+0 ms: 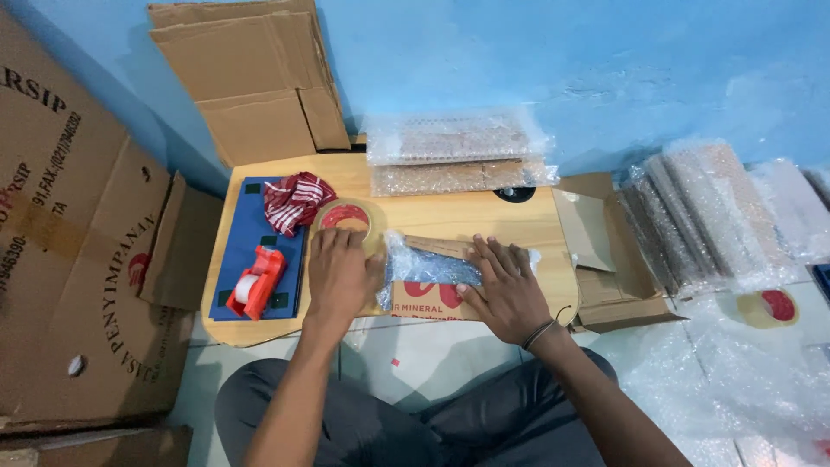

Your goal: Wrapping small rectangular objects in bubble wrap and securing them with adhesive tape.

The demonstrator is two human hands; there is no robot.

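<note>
A: Setting: blue wall (536,52), tiled floor, a low wooden worktop (467,216) set against the wall. The person sits at its near edge, legs folded.

B: Hands?

A: Left hand (339,275) lies palm down, fingers spread and flat, on the near edge of a roll of tan tape (347,218) with a red core; not gripping, just pressing. Right hand (506,290) is likewise open and flat, pressing on a cardboard piece (432,298) at the worktop's near edge. Between the two hands sits a bubble-wrapped parcel (419,264), on the cardboard, touching both hands at its sides.

B: Surroundings on the worktop?

A: Left end: a dark blue flat item (251,227) carrying a red tape dispenser (257,281) towards the near left corner, and a red-and-white striped cloth (296,199) just beside the tape roll. Far edge: stacked bubble wrap sheets (454,151) against the wall.

B: Anything crowding the work?

A: Right end: an open cardboard box (605,251) butts against the worktop, near the right wrist. Beyond it, bubble wrap rolls (700,212) and a second tape roll (768,307) on the floor. Left: a large printed carton (69,251). Flattened cartons (251,73) lean on the wall behind the far left corner. The cloth and tape roll sit close against the left hand's fingertips.
</note>
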